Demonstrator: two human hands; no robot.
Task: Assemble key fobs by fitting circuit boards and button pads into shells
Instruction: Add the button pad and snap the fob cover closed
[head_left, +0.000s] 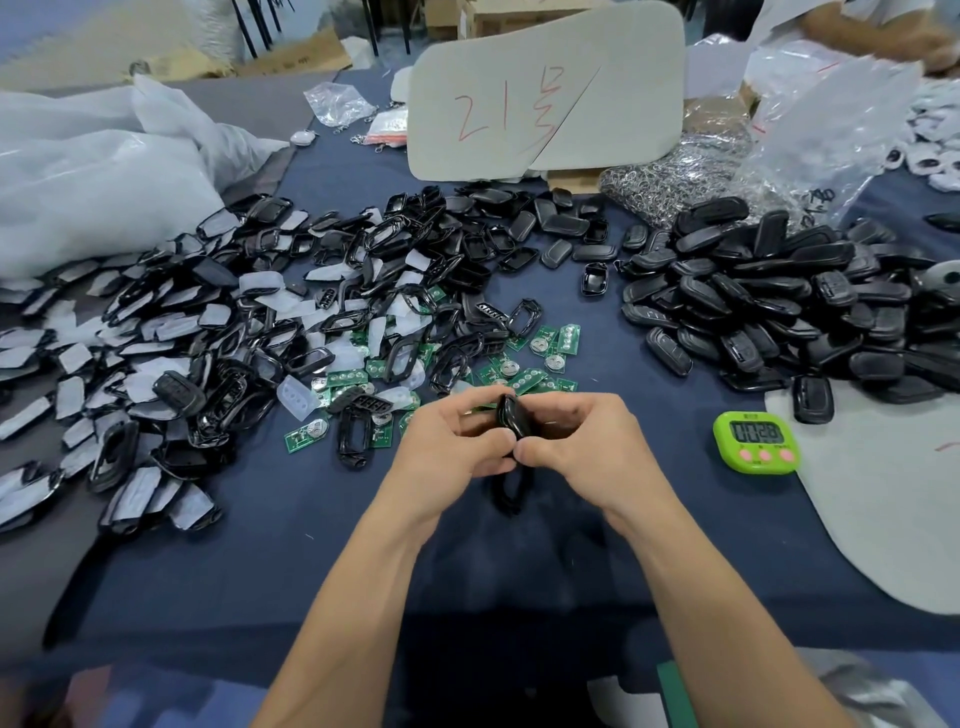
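Observation:
Both hands meet over the middle of the blue table. My left hand (452, 441) and my right hand (576, 441) pinch one black key fob shell (511, 418) between their fingers, held on edge. What sits inside the shell is hidden by my fingers. Directly below the hands a black shell frame (511, 491) lies on the cloth. Green circuit boards (545, 353) lie scattered just beyond my hands. Translucent white button pads (296, 397) and open black shell frames (358, 439) form a broad heap to the left.
A large pile of closed black fobs (769, 306) fills the right side. A green timer (756, 441) stands right of my hands on a grey sheet (883, 519). A grey board with red writing (545, 93) stands behind. Plastic bags (93, 176) lie far left; metal rings (675, 176) sit back right.

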